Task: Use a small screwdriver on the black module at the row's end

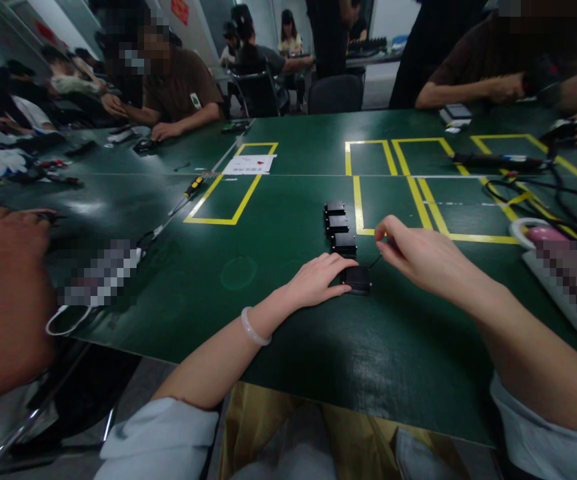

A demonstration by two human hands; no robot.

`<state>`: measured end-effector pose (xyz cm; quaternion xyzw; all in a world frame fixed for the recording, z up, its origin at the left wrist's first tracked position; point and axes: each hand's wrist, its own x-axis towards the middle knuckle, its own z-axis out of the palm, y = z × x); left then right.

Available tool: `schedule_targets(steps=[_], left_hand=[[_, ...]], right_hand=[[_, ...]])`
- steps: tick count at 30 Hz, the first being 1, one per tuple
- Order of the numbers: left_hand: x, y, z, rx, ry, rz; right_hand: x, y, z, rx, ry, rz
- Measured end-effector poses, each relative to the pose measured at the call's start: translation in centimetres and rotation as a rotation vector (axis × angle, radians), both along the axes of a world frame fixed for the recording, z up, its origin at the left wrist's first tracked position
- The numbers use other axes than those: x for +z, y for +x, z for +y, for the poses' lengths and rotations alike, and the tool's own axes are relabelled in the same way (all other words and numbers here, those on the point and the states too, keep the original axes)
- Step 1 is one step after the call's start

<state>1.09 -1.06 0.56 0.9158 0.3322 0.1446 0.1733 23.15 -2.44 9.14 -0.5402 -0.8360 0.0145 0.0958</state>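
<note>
My left hand [317,279] grips the left side of a small black box [357,279] lying on the green table, its thumb on the near edge and its fingers along the far edge. In my right hand [402,248], the fingertips pinch a thin dark rod-shaped tool [375,262]. It slants down toward the box's far right corner; whether its tip touches, I cannot tell. Most of the tool is hidden by the fingers. Just beyond, several similar black boxes [337,223] stand in a row leading away from me.
Yellow tape [361,207] marks rectangles on the table [288,347]. A paper sheet [249,165] and a yellow-black screwdriver [194,187] lie farther left. Cables [533,193] and a white tray [543,267] are at right. A co-worker's arm [13,287] is at left; others sit opposite.
</note>
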Motion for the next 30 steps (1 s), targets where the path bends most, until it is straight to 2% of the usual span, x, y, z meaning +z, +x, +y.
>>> schedule_targets(steps=[11, 23, 30], left_hand=[[0.04, 0.02, 0.06, -0.006, 0.007, 0.002], [0.07, -0.04, 0.01, -0.004, -0.001, -0.006], [0.25, -0.05, 0.01, 0.002, -0.017, 0.015]], right_hand=[[-0.01, -0.15, 0.03, -0.043, 0.025, -0.054], [0.3, 0.7, -0.09, -0.01, -0.02, 0.022], [0.03, 0.58, 0.04, -0.04, 0.014, -0.009]])
